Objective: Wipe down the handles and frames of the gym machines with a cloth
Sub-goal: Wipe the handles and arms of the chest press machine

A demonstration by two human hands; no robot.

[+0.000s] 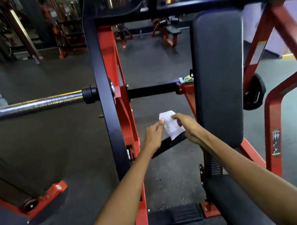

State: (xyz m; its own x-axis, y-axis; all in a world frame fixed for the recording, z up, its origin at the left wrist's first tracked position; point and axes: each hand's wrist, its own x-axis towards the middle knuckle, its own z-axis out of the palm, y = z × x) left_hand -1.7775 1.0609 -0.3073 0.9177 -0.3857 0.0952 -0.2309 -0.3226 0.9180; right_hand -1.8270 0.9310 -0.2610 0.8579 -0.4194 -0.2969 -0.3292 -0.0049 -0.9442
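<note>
Head view, left to right: chrome weight horn [37,105] sticking out from the black upright [103,91], red frame [124,104] behind it, then both hands mid-frame, black back pad [218,76] on the right. Left hand [153,137] pinches the near corner of the white cloth [171,124]; right hand [187,128] grips its other side. Cloth is held in the air between upright and pad, touching no part of the machine. Risks: small crumpled cloth could slip out while being refolded; horn end sits near arm level, easy to bump. No containers visible.

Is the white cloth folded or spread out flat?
Folded: the white cloth is a small bunched wad pinched between left hand and right hand.
</note>
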